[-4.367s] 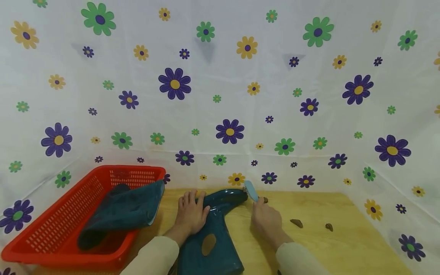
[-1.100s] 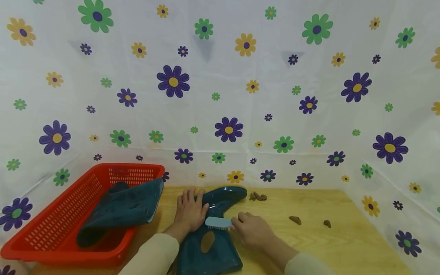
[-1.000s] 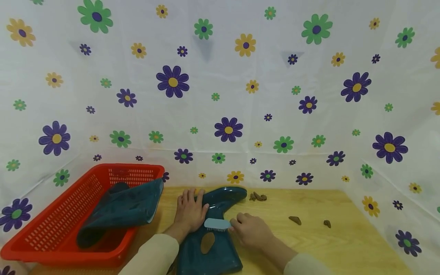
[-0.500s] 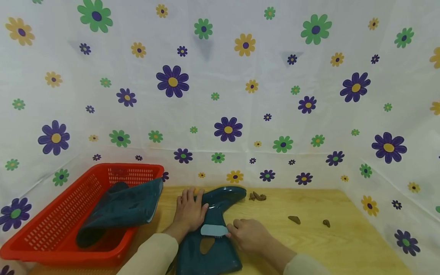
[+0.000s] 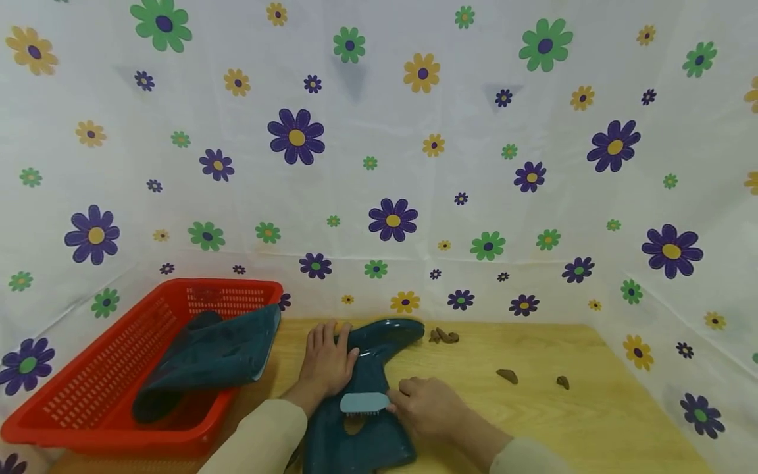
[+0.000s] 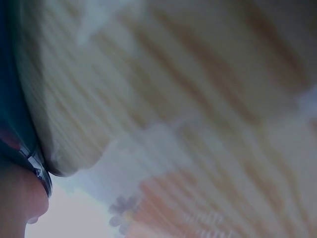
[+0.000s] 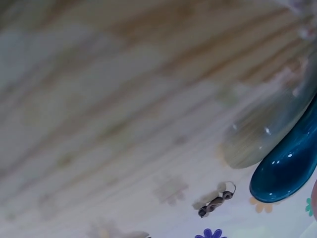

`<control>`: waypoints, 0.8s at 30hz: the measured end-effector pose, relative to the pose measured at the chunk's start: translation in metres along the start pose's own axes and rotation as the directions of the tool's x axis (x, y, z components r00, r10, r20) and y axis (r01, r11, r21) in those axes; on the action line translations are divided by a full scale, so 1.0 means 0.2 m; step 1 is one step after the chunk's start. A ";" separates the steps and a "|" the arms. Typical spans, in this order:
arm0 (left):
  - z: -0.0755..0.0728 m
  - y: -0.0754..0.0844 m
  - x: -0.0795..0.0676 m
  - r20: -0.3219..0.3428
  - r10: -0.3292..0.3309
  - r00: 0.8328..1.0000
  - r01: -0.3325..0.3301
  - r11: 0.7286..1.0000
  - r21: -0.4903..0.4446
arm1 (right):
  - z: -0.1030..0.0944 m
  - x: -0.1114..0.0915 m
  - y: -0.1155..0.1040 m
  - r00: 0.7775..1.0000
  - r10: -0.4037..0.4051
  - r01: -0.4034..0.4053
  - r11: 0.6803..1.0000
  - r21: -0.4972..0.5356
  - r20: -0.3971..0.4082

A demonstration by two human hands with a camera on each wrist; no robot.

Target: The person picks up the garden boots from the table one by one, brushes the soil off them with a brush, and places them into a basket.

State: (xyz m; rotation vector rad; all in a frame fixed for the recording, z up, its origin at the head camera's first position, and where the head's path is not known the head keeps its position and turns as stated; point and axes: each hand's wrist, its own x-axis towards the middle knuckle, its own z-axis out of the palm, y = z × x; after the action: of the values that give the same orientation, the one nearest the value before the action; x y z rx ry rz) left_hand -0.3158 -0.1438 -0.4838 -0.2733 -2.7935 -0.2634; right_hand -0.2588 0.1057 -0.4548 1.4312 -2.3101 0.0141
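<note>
A dark teal rubber boot (image 5: 370, 368) lies on its side on the table, toe pointing to the far right, with a brown patch (image 5: 353, 425) on its shaft. My left hand (image 5: 327, 362) rests on the boot around heel and ankle, fingers extended and thumb spread. With my right hand (image 5: 429, 409) I grip the handle of a light blue brush (image 5: 361, 402). Its bristles face toward me at the far edge of the brown patch, partly covering it. In the right wrist view the boot's toe (image 7: 285, 171) shows; the brush and right hand's grip are out of that view.
At left stands a red plastic basket (image 5: 112, 438) with a second teal boot (image 5: 213, 352) inside, its shaft leaning over the rim. Brown lumps lie beyond the toe (image 5: 444, 336) and on the wooden table (image 5: 592, 421) at right. A flowered sheet (image 5: 355, 191) walls the back and sides.
Earlier the brush was at the boot's toe; since then my right hand has brought it to the shaft and moved it toward me onto the brown patch. My left hand has stayed put.
</note>
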 end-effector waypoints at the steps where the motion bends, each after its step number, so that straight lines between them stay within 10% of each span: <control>1: 0.00 0.00 0.00 0.003 -0.003 1.000 0.003 1.000 -0.004 | 0.00 0.00 0.00 0.999 0.033 -0.033 0.999 -0.006 -0.004; 6: -0.01 -0.01 -0.01 0.002 -0.008 1.000 0.008 1.000 -0.002 | 0.01 -0.01 0.00 0.988 0.129 -0.135 0.988 -0.075 -0.089; 24: -0.01 -0.01 0.01 -0.008 0.001 1.000 -0.001 1.000 0.011 | 0.00 0.01 0.03 0.996 -0.088 0.089 0.986 0.144 -0.019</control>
State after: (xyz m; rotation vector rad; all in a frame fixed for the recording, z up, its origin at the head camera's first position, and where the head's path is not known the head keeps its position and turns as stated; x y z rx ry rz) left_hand -0.3167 -0.1450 -0.4815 -0.2702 -2.7865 -0.2481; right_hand -0.2651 0.1074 -0.4534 1.5987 -2.2731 0.1672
